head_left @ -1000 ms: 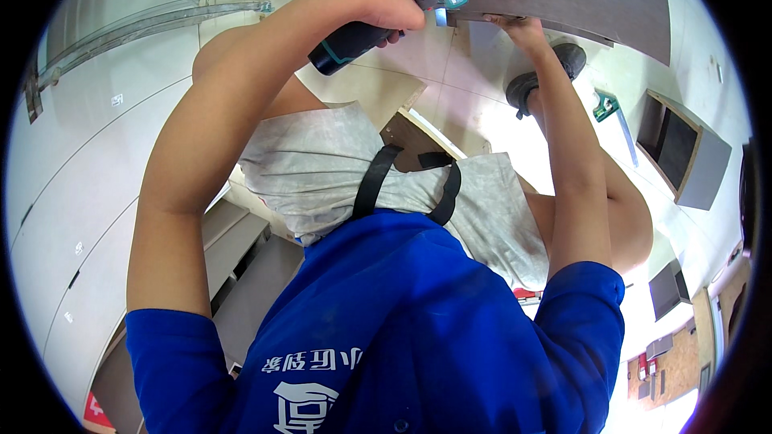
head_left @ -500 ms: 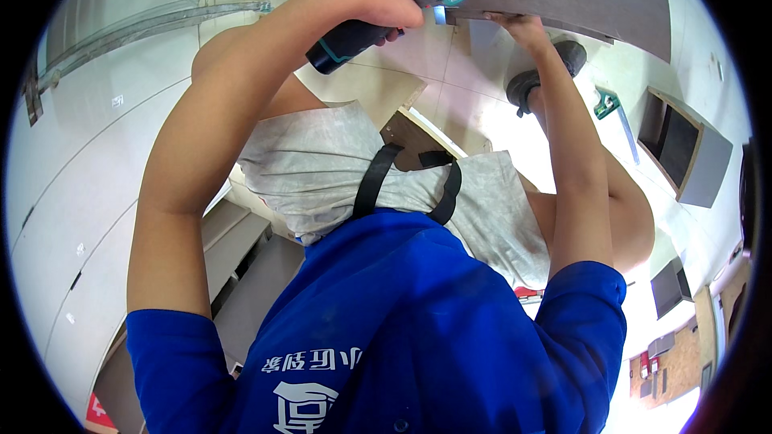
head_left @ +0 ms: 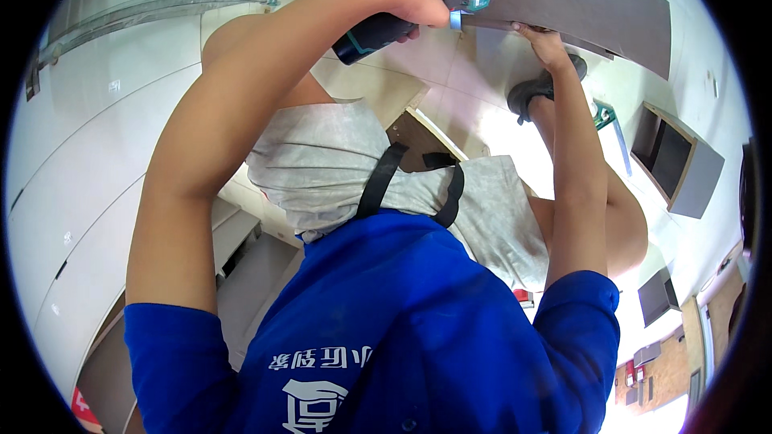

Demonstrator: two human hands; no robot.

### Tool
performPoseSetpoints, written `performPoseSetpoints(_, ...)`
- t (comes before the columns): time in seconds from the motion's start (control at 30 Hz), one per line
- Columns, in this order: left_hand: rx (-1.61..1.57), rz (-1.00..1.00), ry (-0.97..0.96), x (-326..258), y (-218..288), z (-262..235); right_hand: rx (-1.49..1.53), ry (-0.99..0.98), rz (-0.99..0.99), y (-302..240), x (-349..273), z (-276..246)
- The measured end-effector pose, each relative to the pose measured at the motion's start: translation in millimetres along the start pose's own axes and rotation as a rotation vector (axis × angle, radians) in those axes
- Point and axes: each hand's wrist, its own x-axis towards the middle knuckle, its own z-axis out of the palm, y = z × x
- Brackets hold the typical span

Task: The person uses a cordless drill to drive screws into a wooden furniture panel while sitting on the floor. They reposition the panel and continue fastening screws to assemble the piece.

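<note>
My left hand (head_left: 422, 2) is closed round the grip of a dark cordless drill (head_left: 374, 36) with teal trim. The drill's head is up against the near left end of a dark brown board (head_left: 575, 0), and its bit is hidden. A small bluish-white patch (head_left: 456, 21) shows just below the drill head. My right hand (head_left: 547, 44) grips the near edge of the same board, its fingers partly hidden behind that edge.
Between my legs stands a brown wooden panel (head_left: 412, 135). To the right are an open grey box (head_left: 671, 157), a green-handled tool (head_left: 605, 116) and another grey box (head_left: 659, 297). White panels (head_left: 88, 161) run along the left, below a plastic-wrapped strip (head_left: 161, 12).
My left hand and the drill have shifted right in the view. My right hand sits slightly right and lower, still on the board. The background has shifted a little too.
</note>
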Motion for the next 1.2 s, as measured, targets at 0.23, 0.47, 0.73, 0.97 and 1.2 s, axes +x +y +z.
performPoseSetpoints(0.23, 0.018, 0.001, 0.012, -0.9, 0.1, 1.6, -0.049, -0.004, 0.000, -7.7, -1.5, 1.5)
performPoseSetpoints(0.47, -0.027, 0.036, 0.004, -2.1, -1.1, 0.6, -0.066, -0.025, 0.007, -10.5, -2.2, 0.5)
performPoseSetpoints(0.73, -0.074, 0.075, -0.011, 1.0, -0.9, -2.3, -0.056, -0.013, -0.021, -10.1, -1.1, -1.5)
performPoseSetpoints(0.97, -0.111, 0.053, -0.010, 1.7, -9.3, -1.7, -0.098, 0.022, 0.081, -24.2, -7.0, 12.6)
performPoseSetpoints(1.2, -0.084, 0.038, -0.004, -5.9, -3.6, -3.2, 0.083, -0.058, 0.067, -22.0, -5.1, 3.2)
